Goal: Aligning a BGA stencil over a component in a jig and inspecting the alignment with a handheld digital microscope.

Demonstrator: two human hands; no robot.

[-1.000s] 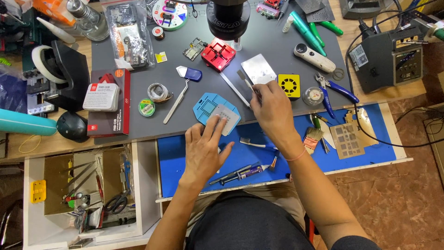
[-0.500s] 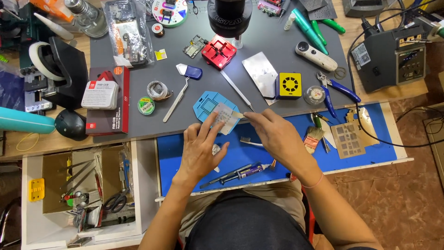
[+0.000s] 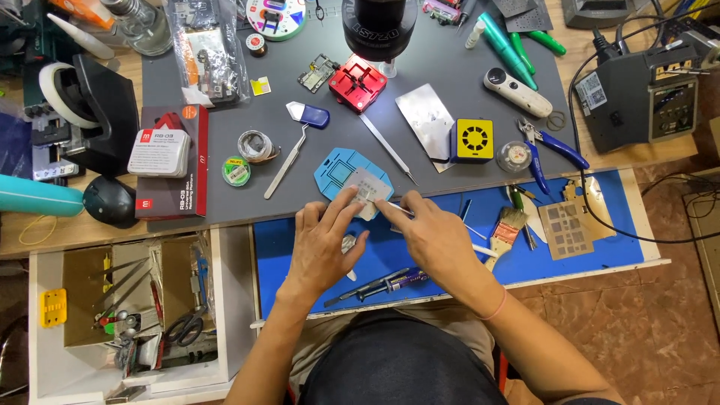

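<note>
A small silver stencil plate (image 3: 369, 186) lies on a light-blue holder (image 3: 336, 166) at the near edge of the grey mat (image 3: 225, 150). My left hand (image 3: 324, 247) holds the plate in place with its fingertips on its near edge. My right hand (image 3: 436, 236) is right beside it, its fingers closed on a thin metal tool (image 3: 394, 207) whose tip points at the plate. The tool's far end pokes out behind the hand. Below both hands is the blue mat (image 3: 600, 247).
On the grey mat are a larger metal sheet (image 3: 426, 118), a yellow square block (image 3: 474, 139), a red fixture (image 3: 357, 82) under the microscope (image 3: 379, 26), tweezers (image 3: 285, 161) and blue cutters (image 3: 551, 150). A syringe (image 3: 386, 283) and brush (image 3: 506, 229) lie on the blue mat. An open drawer (image 3: 135, 300) is at the left.
My right hand left the larger metal sheet on the grey mat and came down to the small plate. My left hand shifted slightly toward the plate's near edge.
</note>
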